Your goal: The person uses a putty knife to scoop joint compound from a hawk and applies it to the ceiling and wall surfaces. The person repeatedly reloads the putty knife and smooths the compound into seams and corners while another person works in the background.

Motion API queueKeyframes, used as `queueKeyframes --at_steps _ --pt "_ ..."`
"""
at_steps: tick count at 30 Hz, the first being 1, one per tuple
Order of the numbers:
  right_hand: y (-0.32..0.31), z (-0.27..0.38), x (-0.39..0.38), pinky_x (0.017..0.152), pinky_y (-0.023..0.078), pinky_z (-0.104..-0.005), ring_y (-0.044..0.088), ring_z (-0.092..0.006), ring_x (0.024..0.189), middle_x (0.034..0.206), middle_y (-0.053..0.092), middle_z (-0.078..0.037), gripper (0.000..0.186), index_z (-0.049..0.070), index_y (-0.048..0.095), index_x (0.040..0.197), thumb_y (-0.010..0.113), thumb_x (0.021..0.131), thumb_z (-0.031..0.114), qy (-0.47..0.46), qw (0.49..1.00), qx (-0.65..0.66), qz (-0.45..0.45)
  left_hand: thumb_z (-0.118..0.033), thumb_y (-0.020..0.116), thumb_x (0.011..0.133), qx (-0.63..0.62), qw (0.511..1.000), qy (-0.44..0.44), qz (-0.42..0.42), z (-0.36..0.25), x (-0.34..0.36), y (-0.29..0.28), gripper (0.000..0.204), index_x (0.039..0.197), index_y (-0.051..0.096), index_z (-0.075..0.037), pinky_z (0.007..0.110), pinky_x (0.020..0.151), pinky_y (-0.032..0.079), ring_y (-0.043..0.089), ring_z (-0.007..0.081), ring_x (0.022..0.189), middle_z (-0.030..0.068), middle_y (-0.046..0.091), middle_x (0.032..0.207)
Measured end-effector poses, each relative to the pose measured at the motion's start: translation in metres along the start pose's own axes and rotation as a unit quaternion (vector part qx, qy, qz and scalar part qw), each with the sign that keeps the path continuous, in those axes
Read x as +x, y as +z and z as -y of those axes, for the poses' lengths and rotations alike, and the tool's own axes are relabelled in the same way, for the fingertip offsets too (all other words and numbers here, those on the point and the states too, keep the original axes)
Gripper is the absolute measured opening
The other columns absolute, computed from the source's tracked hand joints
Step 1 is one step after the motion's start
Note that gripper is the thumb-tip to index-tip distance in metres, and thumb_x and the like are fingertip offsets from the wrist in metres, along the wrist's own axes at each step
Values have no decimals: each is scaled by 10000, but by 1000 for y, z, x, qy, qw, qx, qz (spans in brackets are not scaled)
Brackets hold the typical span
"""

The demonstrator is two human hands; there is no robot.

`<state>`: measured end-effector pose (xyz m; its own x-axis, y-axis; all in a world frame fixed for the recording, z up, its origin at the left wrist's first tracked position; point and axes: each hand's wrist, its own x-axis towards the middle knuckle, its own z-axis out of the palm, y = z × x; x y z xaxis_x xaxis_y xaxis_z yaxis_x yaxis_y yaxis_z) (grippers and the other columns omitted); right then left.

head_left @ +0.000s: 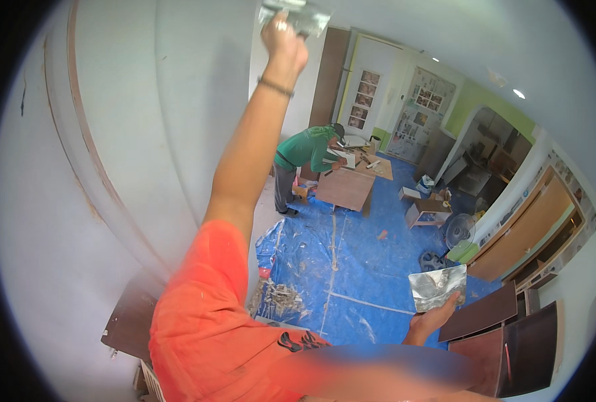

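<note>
A: Where are the 2 tools?

B: The left hand (pixel 286 50) is raised high, fingers closed round a scraper (pixel 315 20) at the top of the view; I can't tell whether its blade touches anything. The right hand (pixel 435 318) is lower, fingers gripping a metal plate (pixel 437 285) near its lower right corner

A: What could go wrong?

B: With that arm stretched so far up, a tired grip could let the scraper slip. The plate is held near 1 corner, so a bump might tip it. The blue sheet (pixel 365 248) looks creased near the wall, and a foot could catch there

A: What's in the way?

B: A debris pile (pixel 281 298) lies on the sheet, and dark boards (pixel 529 348) lean just beside the right hand. Farther off are a fan (pixel 459 231) and 1 co-worker (pixel 305 151) bent over a table (pixel 345 189)
</note>
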<state>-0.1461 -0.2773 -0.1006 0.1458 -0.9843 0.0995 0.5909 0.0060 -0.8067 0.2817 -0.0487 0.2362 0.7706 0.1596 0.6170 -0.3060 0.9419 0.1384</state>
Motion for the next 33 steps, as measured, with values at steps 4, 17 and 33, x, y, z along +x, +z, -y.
queueKeyframes --at_steps 4,17,33 --pt "26 -13 -6 1070 484 -401 557 -301 1293 1450 491 -204 656 -71 396 1462 514 1062 437 3 1000 6 28 -167 394 1068 45 998 6 36 -14 176 1 313 1320 489 -5 543 900 570 614 340 1101 198 580 1244" --pt "44 -39 -12 1055 498 -399 562 -293 1282 1442 498 -200 622 -71 405 1447 516 1070 412 -17 999 12 -48 -156 376 1071 46 991 57 110 -31 167 42 325 1299 509 32 560 884 575 620 384 1074 235 590 1234" --pt "64 -39 -28 1068 488 -405 547 -299 1305 1468 475 -210 648 -85 385 1458 508 1073 422 8 1000 1 -14 -258 436 1056 73 993 -44 84 -25 263 9 203 1186 539 -142 540 865 461 638 329 1005 125 631 1094"
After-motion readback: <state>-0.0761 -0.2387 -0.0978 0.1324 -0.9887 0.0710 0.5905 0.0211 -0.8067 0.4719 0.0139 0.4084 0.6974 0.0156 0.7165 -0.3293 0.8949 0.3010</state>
